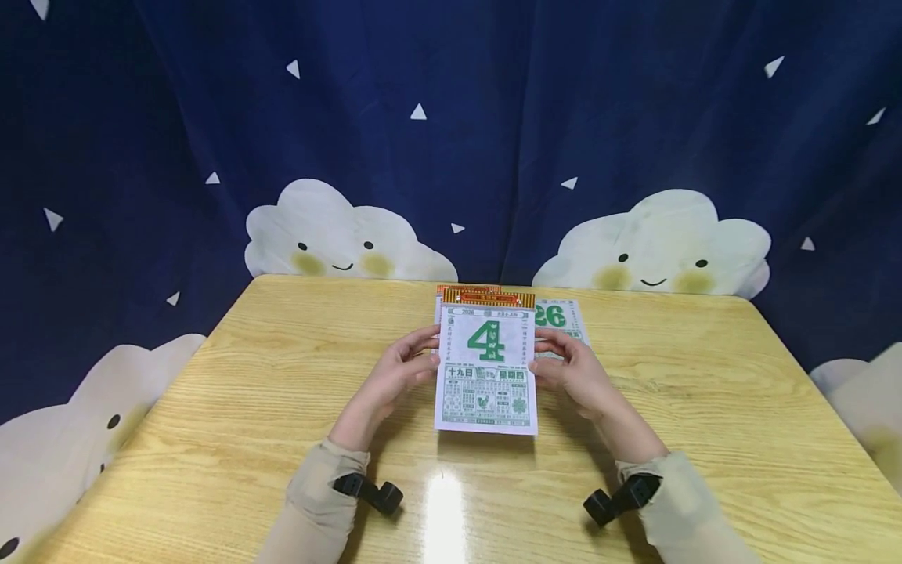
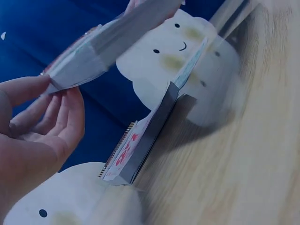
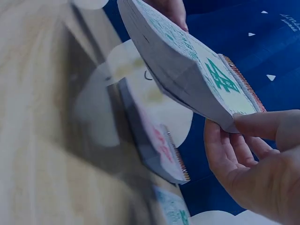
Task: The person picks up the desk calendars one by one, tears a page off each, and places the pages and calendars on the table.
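Both hands hold up a thick tear-off calendar (image 1: 486, 395), its page showing a large green 4. My left hand (image 1: 395, 372) pinches its left edge, thumb in front and fingers behind, as the left wrist view also shows. At the opposite edge, my right hand (image 1: 574, 372) grips with the thumb on the page and the fingers underneath. Below the raised calendar, a second calendar pad (image 3: 154, 140) with red print lies on the table; from the head view mostly its top strip (image 1: 468, 289) shows. A sheet with a green 26 (image 1: 567, 313) lies behind the right hand, partly covered.
The wooden table (image 1: 282, 352) ends at a dark blue curtain (image 1: 451, 141) with white triangles and smiling clouds. Black wrist cameras sit on both forearms, the left camera (image 1: 369, 492) and the right camera (image 1: 623, 497), close above the table.
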Action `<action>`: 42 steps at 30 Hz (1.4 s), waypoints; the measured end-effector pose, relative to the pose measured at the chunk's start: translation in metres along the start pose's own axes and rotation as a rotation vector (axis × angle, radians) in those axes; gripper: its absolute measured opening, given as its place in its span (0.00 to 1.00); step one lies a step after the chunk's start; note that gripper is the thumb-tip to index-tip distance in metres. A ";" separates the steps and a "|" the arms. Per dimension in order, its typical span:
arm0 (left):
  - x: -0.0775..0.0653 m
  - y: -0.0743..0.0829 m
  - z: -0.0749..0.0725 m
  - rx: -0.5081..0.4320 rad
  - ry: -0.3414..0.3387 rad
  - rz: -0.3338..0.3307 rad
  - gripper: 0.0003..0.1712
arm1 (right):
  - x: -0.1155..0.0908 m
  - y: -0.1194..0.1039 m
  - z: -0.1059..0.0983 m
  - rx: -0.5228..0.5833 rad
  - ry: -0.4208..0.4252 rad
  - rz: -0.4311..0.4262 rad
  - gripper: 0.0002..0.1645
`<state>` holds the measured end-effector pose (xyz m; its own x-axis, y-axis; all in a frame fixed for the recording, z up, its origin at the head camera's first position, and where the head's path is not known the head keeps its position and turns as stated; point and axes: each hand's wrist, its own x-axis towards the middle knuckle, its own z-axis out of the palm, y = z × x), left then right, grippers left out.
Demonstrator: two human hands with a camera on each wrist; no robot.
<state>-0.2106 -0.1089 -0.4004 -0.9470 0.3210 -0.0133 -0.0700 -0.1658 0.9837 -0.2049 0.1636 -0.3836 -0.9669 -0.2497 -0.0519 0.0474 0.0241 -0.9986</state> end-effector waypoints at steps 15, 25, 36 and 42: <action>0.000 -0.007 0.002 -0.364 -0.233 0.073 0.34 | -0.005 -0.022 0.006 -0.044 0.038 -0.080 0.34; 0.002 -0.013 0.002 -0.388 -0.223 0.108 0.35 | -0.007 -0.017 0.012 -0.266 0.122 -0.192 0.35; 0.004 -0.015 0.003 -0.386 -0.178 0.104 0.35 | -0.017 -0.016 0.025 -0.910 0.104 -0.887 0.18; 0.004 -0.015 0.004 -0.389 -0.166 0.097 0.35 | -0.020 -0.010 0.033 -1.069 -0.096 -0.939 0.13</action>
<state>-0.2119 -0.1018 -0.4146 -0.8938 0.4274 0.1361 -0.1264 -0.5310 0.8379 -0.1774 0.1364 -0.3731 -0.5109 -0.6444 0.5689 -0.8411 0.5116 -0.1758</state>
